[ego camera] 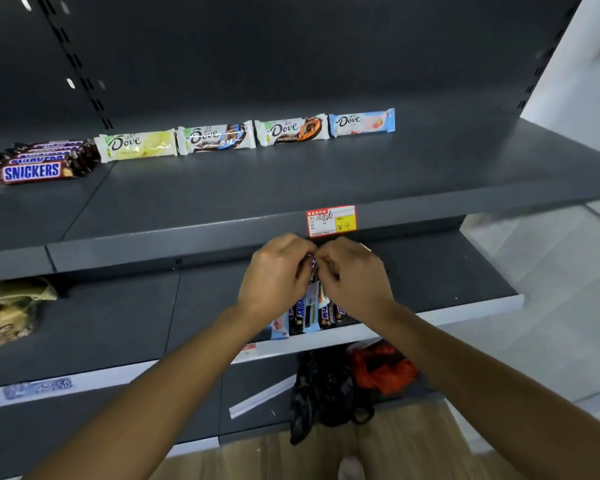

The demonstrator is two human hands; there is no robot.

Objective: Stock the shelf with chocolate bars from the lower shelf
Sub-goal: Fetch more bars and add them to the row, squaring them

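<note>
A: Start close in. What sits lowest?
B: A black bag (321,393) and an orange bag (383,370), slumped together on the bottom shelf. They look like no part of the job.

A: And the hands?
B: Both are over the lower shelf (118,327). The left hand (274,271) and right hand (355,275) meet knuckle to knuckle. Their fingers curl in around the top ends of a bunch of chocolate bars (312,311). The bunch stands on end near that shelf's front edge. I can read Snickers wrappers and see some pale ones. How many bars each hand has, I can't tell.

A: Which step is this, then?
B: The pickup, I'd say: gathering or splitting the bunch before it goes up.

A: And beyond them?
B: A price tag (330,220) on the lip of the upper shelf (326,174), just above the knuckles. Further back there's a Snickers stack (35,169) at the left. Beside it, four Dove bars (215,136) lie end to end in a row.

A: Next move?
B: Probably lift clear of that lip, then sort by wrapper: Snickers to the stack, pale ones by the Dove row. Grip matters here, since slick wrappers could slide out of a bunch.
</note>
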